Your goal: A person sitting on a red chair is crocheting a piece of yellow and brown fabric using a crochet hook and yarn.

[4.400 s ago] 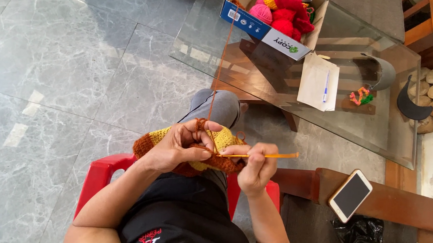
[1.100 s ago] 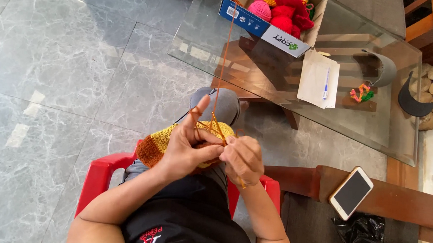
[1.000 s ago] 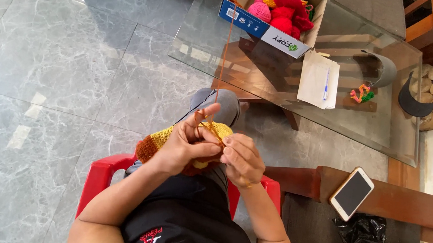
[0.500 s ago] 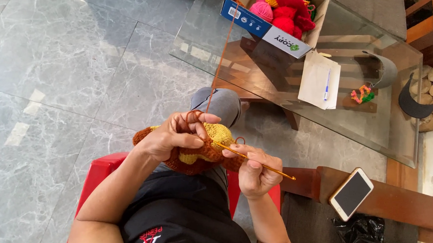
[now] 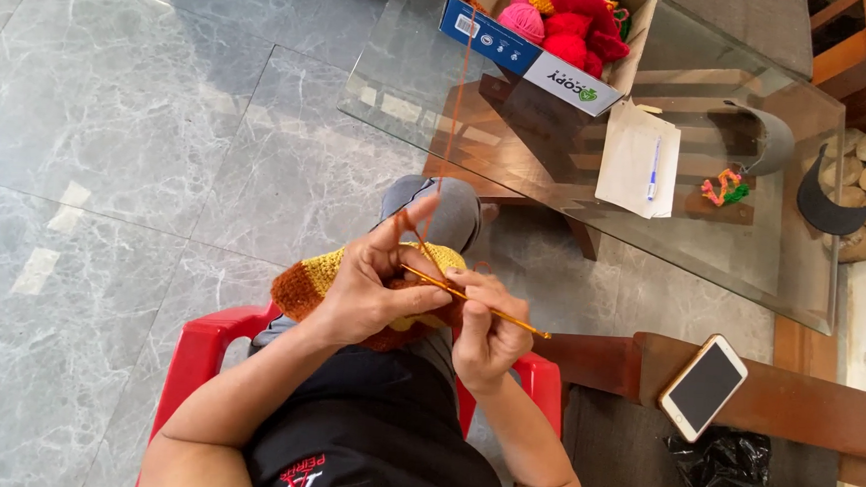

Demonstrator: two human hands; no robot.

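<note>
Head view: left hand fingers clenched on yellow-orange crochet piece over the lap, right hand fingers pinching crochet hook against it. Cardboard box at counter's far edge holds pink and red yarn balls.

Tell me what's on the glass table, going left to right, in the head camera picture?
Cardboard box of yarn balls → white paper with a blue pen on it → small colourful crochet bit.
</note>
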